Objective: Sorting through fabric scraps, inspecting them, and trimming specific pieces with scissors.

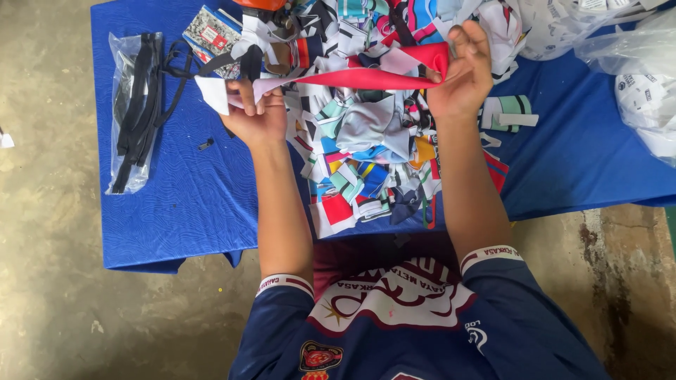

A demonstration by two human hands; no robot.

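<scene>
A long fabric strip (352, 77), red in the middle and white at its left end, is stretched flat between both hands above the table. My left hand (255, 112) pinches the white end. My right hand (461, 70) grips the red end, fingers curled over it. Below the strip lies a pile of fabric scraps (370, 162) in several colours, spread over the blue table cover (190, 211).
A clear plastic bag of black straps (134, 112) lies at the table's left. A small patterned packet (211, 32) sits at the back. White printed fabric in clear bags (634, 63) fills the right back. A folded green-and-white piece (508, 114) lies right of my hand. Concrete floor surrounds the table.
</scene>
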